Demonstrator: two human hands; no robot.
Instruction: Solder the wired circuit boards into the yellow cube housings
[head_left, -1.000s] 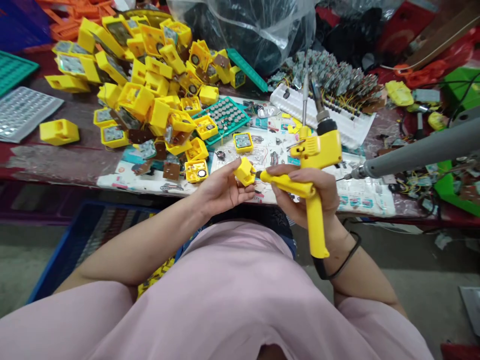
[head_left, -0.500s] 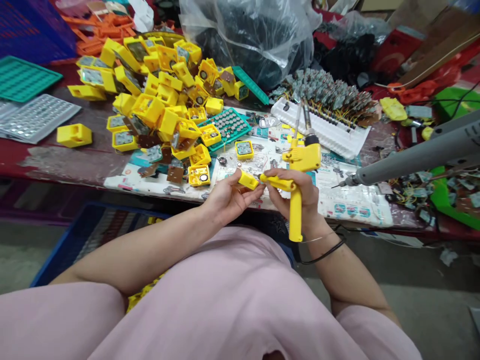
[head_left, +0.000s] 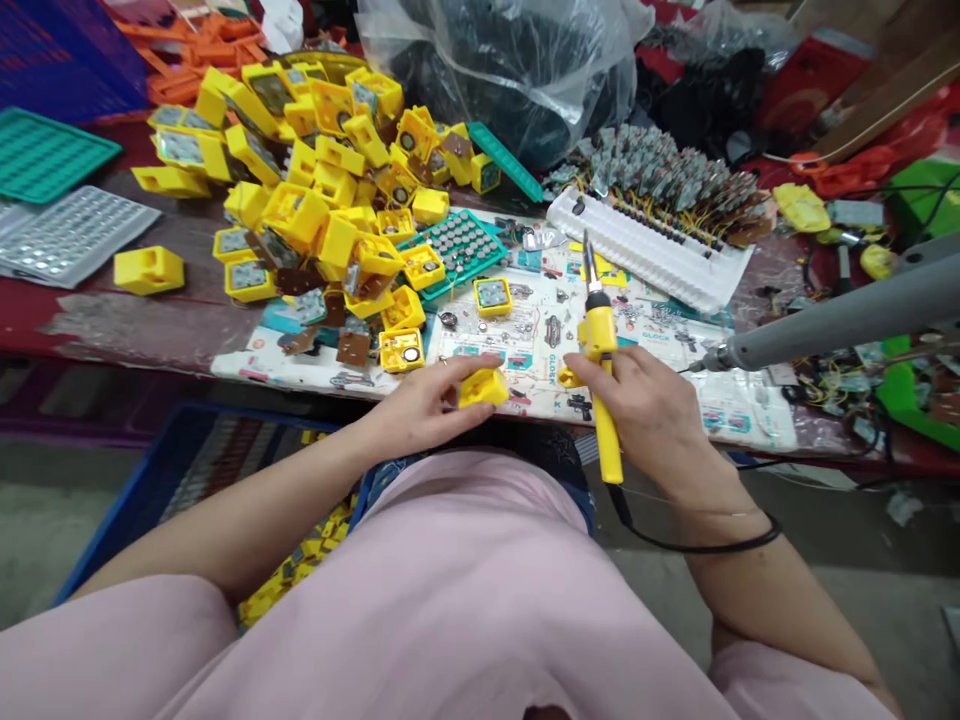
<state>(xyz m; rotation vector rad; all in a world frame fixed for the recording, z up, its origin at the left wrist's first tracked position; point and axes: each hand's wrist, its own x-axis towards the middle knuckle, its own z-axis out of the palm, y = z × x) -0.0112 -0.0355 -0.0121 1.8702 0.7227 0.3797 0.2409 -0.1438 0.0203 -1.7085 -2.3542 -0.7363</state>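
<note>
My left hand point(head_left: 431, 405) grips a small yellow case point(head_left: 482, 388) at the table's front edge, thumb and fingers on its sides. In my right hand point(head_left: 652, 405) is a yellow soldering iron point(head_left: 606, 400), its metal tip pointing away from me and its black cord hanging by my wrist. A small yellow part point(head_left: 570, 377) is at my right fingertips; whether they grip it is unclear. An open yellow case with a grey insert point(head_left: 493, 297) lies on the printed sheet point(head_left: 532, 335), beyond my left hand.
Yellow cases point(head_left: 296, 215) are heaped at the left back, beside a green tray of round cells point(head_left: 457, 250). A white rack point(head_left: 652, 250) with wired boards stands at the back right. A grey electric screwdriver point(head_left: 810, 315) reaches in from the right. A blue crate point(head_left: 161, 465) is below.
My hands have moved apart. The yellow case in my left hand has shifted down and left. My right hand has moved right, and the soldering iron now shows at full length.
</note>
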